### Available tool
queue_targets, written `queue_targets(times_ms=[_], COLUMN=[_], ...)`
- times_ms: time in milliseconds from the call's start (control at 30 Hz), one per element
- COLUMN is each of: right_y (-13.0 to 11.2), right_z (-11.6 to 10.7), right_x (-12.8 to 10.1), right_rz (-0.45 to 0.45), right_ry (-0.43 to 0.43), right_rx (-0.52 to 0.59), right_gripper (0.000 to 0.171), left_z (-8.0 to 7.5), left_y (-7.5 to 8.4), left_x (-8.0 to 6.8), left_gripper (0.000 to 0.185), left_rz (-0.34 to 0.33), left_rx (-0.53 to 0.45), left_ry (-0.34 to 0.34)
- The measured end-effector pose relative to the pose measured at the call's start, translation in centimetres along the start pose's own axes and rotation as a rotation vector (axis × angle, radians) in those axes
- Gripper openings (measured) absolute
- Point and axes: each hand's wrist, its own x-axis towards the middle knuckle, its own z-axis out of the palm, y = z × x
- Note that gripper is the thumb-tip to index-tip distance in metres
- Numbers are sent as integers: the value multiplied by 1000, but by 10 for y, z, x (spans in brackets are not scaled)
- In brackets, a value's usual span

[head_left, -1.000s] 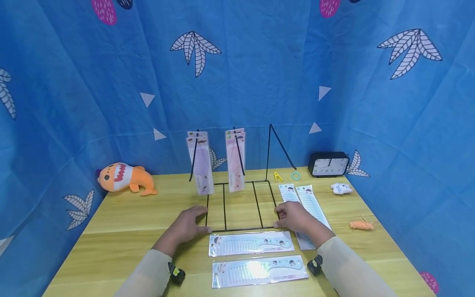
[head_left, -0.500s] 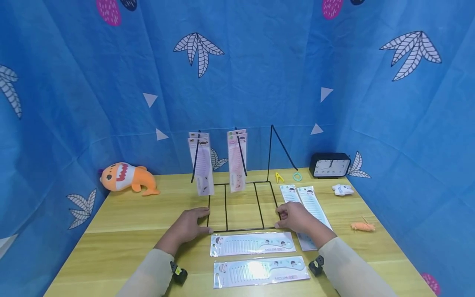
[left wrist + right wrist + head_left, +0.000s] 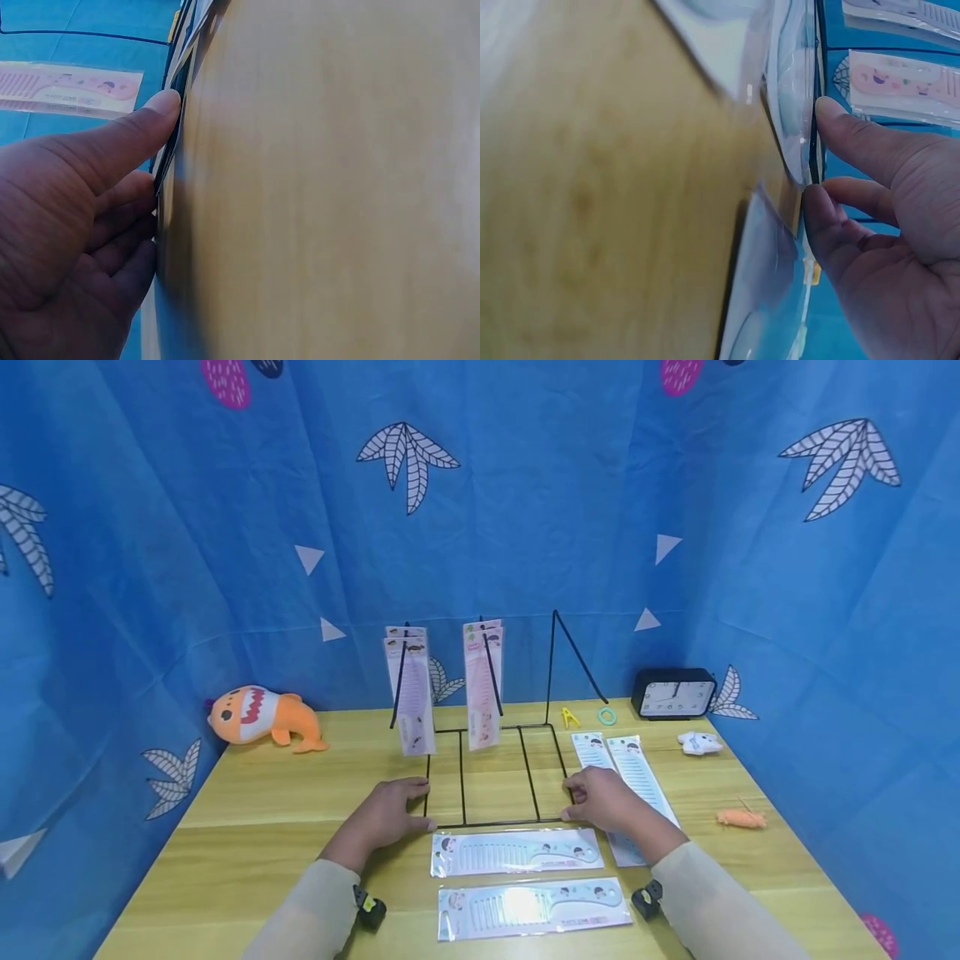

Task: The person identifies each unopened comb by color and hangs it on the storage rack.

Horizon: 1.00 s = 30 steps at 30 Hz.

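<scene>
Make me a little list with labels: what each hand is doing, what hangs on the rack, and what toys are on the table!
left hand: touches the front left corner of the black wire display rack
right hand: touches the rack's front right corner
hanging on rack: packaged lilac comb, packaged pink comb
lying in front: two packaged pale blue combs
toys: orange plush shark, small white plush
also there: black clock on the yellow wooden table

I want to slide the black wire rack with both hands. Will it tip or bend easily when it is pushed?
The black wire rack looks light, of thin wire, so it may flex a little. Its flat base lies wide on the table, so it should slide rather than tip. The hanging comb packs will probably swing. The left hand and right hand touch its front corners.
</scene>
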Motion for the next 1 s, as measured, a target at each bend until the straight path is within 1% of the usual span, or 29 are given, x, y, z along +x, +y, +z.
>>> queue_targets(times_ms=[100,200,333,400,467,633,700,800,1000], right_y=[-1,0,9,20,34,63,71,78,81], right_z=[0,-3,-16,-26,-36,-50,-52,-53,-49], right_x=[-1,-5,-14,-20,-24,-35,-37,-38,-32], right_rz=[6,2,14,59,122,300,362,428,489], right_ry=[1,6,40,68,97,148,145,112,52], right_rx=[4,40,81,81,61,55,74,99,115], right_gripper=[60,62,62,61,62,72,75,77,81], left_z=[-1,-2,-1,0,0,1,1,-1,-2], left_y=[2,2,1,1,1,3,3,4,4], left_x=[0,0,0,2,4,5,4,3,1], left_gripper=[69,69,69,70,71,72,72,72,71], left_rz=[-4,-7,6,12,10,3,5,7,-12], left_rx=[6,4,-4,-4,-7,-2,-1,-5,-11], left_ry=[-7,-14,-15,-12,-11,-12,-13,-12,-13])
